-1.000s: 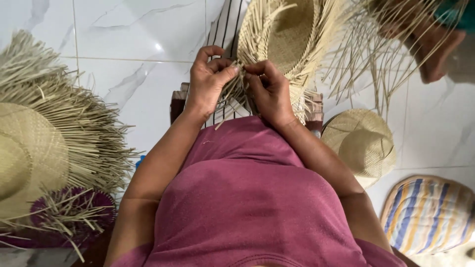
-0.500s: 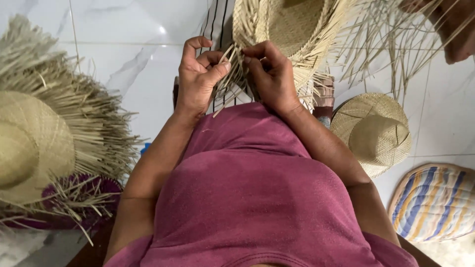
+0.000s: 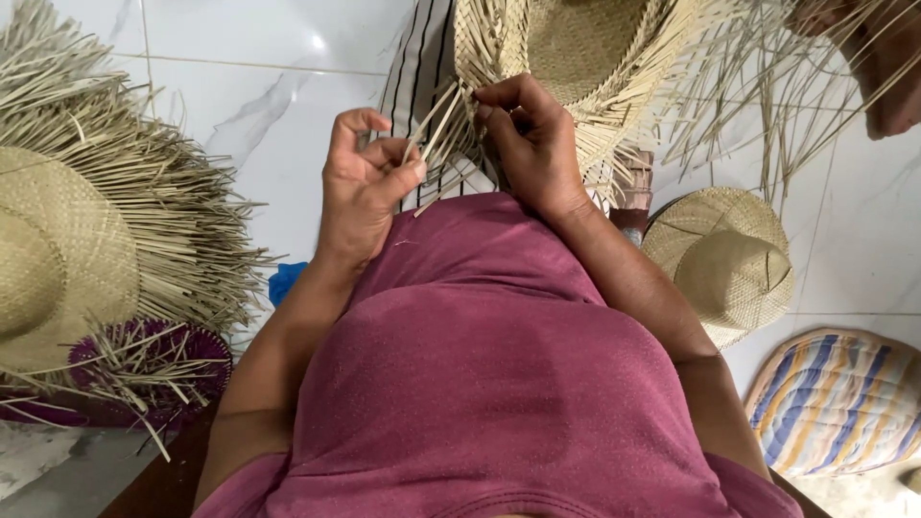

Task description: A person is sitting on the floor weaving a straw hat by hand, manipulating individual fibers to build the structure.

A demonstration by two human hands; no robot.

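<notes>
Both hands work at the brim of the unfinished straw hat [image 3: 585, 48], the left hand [image 3: 369, 187] pinching loose straw strips [image 3: 436, 125], the right hand [image 3: 528, 134] just beside it. Left of the grip, the white tiled floor [image 3: 259, 105] is open until the big fringed hat [image 3: 86, 249]. Right of the grip, hanging straw ends [image 3: 767, 105] and a finished hat [image 3: 724, 259] block the way. Behind the grip, the person's body closes the space.
</notes>
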